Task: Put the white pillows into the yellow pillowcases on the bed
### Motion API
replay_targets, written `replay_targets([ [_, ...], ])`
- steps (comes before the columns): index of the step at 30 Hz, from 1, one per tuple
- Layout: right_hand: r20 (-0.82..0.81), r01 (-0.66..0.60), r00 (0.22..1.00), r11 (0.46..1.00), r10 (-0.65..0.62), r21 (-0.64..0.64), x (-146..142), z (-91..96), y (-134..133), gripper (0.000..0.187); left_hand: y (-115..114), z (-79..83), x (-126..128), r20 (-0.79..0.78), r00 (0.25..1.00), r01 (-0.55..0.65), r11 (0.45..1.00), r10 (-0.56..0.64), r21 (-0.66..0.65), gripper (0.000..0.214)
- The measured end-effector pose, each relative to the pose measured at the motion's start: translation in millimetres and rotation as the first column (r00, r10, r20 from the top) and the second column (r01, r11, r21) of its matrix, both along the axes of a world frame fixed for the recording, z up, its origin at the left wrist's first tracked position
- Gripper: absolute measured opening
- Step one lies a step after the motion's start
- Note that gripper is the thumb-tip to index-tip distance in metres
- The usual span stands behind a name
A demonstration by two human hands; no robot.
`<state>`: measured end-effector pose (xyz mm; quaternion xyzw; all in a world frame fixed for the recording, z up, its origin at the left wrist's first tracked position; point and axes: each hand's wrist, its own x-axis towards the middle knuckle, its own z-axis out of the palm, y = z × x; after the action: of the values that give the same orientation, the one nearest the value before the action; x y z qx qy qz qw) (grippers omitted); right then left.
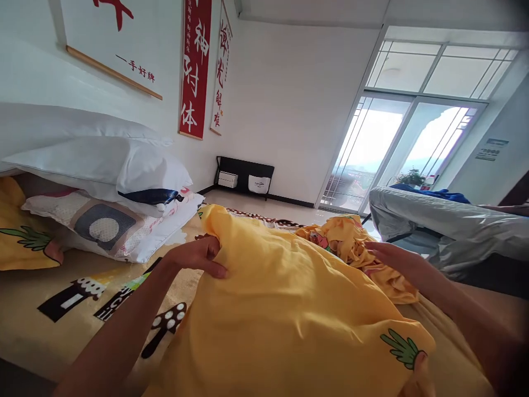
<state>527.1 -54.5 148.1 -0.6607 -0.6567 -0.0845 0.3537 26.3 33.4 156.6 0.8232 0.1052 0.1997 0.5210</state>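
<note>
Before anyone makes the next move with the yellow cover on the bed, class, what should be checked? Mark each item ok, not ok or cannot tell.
1. Grip of the left hand on the yellow cover: ok, fingers pinch a fold.
2. Grip of the right hand: not ok, it lies open on the bunched fabric.
3. Cover lying flat: not ok, crumpled at the far end.
4. Far corners of the cover found: cannot tell, hidden in folds.
5. The pillows out of the hands' way: ok, stacked at the left.
</note>
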Motion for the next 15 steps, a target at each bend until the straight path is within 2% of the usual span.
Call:
replay_targets([
  [1, 0.006, -0.004, 1.0, 0.998, 0.005, -0.065, -9, 8.0, 11, 0.049, -4, 3.5, 2, -0.001, 1.0, 0.03, 0.999, -0.03, 0.033, 0.022],
  [3, 0.052, -0.047, 0.997, 0.982, 0.058, -0.18, -30, 7.9, 32, 0.053, -11, 9.9, 1, 0.001, 0.998, 0.062, 0.994, -0.063, 0.091, 0.021],
  [6, 0.07, -0.081, 0.993, 0.969, 0.1, -0.234, -60, -18.4, 58, 0.043, -18, 16.6, -8, -0.004, 0.999, 0.054, 0.989, -0.054, 0.136, 0.02],
  [8, 0.072, -0.021, 0.997, 0.98, 0.036, -0.197, -69, -35.5, 71, 0.036, -18, 17.6, -17, 0.001, 1.0, 0.024, 0.992, -0.024, 0.12, 0.021],
  [10, 0.078, 0.087, 0.994, 0.99, -0.079, -0.11, -69, -41.1, 78, 0.034, -14, 15.9, -26, 0.015, 1.0, -0.02, 0.997, 0.019, 0.081, 0.023],
  [12, 0.081, 0.191, 0.978, 0.982, -0.19, -0.006, -63, -33.0, 79, 0.035, -8, 13.6, -36, 0.031, 0.998, -0.064, 0.996, 0.062, 0.059, 0.025],
  [15, 0.072, 0.297, 0.949, 0.946, -0.308, 0.13, -53, -0.2, 72, 0.038, 0, 14.1, -49, 0.058, 0.985, -0.17, 0.976, 0.163, 0.135, 0.031],
])
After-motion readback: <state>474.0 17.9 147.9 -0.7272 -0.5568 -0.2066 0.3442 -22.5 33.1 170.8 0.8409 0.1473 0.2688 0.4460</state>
